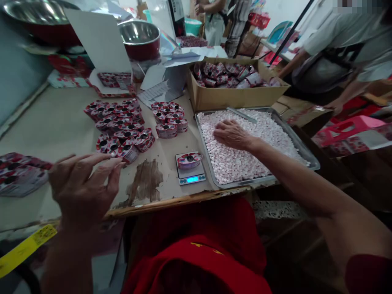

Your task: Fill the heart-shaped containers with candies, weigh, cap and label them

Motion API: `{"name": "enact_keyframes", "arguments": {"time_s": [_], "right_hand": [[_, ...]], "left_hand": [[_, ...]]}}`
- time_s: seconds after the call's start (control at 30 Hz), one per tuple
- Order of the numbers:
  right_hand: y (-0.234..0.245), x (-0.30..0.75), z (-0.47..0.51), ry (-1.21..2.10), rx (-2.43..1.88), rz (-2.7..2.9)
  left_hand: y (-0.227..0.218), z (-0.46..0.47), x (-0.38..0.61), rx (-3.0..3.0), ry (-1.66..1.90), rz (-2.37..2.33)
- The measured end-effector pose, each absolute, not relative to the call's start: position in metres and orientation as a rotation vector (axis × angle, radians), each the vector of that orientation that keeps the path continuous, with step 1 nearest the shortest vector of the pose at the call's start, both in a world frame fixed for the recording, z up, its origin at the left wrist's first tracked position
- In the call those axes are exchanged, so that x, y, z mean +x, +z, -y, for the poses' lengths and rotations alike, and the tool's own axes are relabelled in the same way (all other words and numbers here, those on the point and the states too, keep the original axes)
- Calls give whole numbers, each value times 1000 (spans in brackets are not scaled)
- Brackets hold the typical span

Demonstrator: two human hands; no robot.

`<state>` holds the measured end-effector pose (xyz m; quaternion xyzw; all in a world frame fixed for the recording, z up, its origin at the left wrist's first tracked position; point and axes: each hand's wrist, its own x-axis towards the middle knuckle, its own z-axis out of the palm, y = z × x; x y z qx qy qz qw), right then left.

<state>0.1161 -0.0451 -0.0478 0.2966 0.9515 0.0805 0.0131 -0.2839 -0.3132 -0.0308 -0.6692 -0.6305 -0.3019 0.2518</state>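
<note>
My right hand (232,134) lies palm down on the small pink-white candies (241,159) that fill a metal tray (310,160), its fingers curled into the heap. My left hand (81,185) hovers above the table's near edge with fingers stretched out, holding nothing, close to a cluster of red-and-white printed round boxes (122,126). One such box (189,159) sits on a small digital scale (191,174) between my hands. A second group of boxes (170,116) stands further back.
A cardboard carton (232,94) of printed packs stands behind the tray. Steel bowls (139,34), white card sheets (101,41) and flat packs (18,171) lie around. A person (339,49) stands at the right, another at the back. A red cloth (199,245) covers my lap.
</note>
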Motion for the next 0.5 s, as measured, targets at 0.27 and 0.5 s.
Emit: {"name": "enact_keyframes", "arguments": {"time_s": [0.27,0.5], "right_hand": [[-37,181,45,121,1432,-2971],[-26,205,39,-1698,2420,-2320]], "left_hand": [[-43,287,-235,-2045,-645,1798],[-50,262,-211,-2281,-690,2024]]}}
